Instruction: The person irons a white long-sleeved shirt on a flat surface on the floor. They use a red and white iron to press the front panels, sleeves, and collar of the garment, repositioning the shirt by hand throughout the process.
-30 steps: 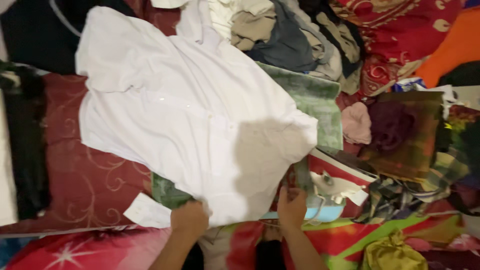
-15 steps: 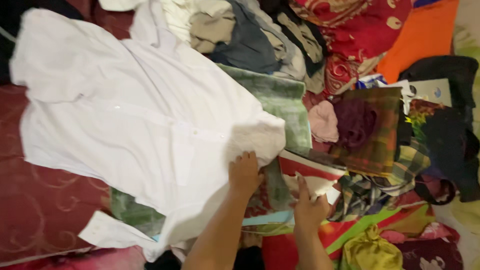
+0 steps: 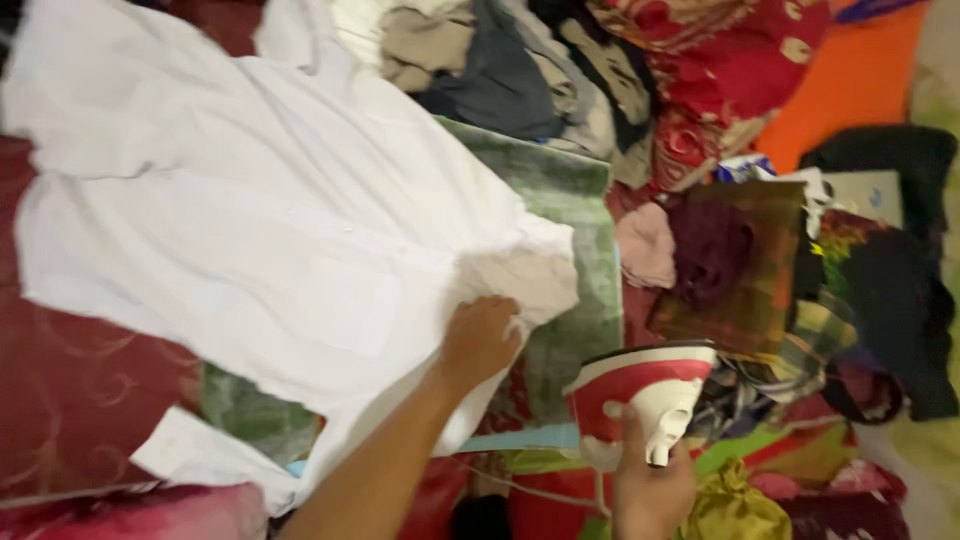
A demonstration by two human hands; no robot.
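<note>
White shirt (image 3: 250, 230) bunched in your left hand (image 3: 478, 340), grip pinching its hem; your right hand (image 3: 650, 490), grip closed around the red-and-white iron (image 3: 640, 395).

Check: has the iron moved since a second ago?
Yes. The iron has been lifted upright in the right hand; before, it lay flat, just below the green mat.

Left hand (image 3: 480, 340): I grip the hem of the white shirt (image 3: 250, 230), bunching the cloth.
Right hand (image 3: 650, 490): I hold the red and white iron (image 3: 640, 390) by its handle, lifted off the surface.
Under the shirt: a green towel (image 3: 575, 260) on a maroon sheet (image 3: 70, 380).
Beyond: a heap of mixed clothes (image 3: 560, 70).
</note>
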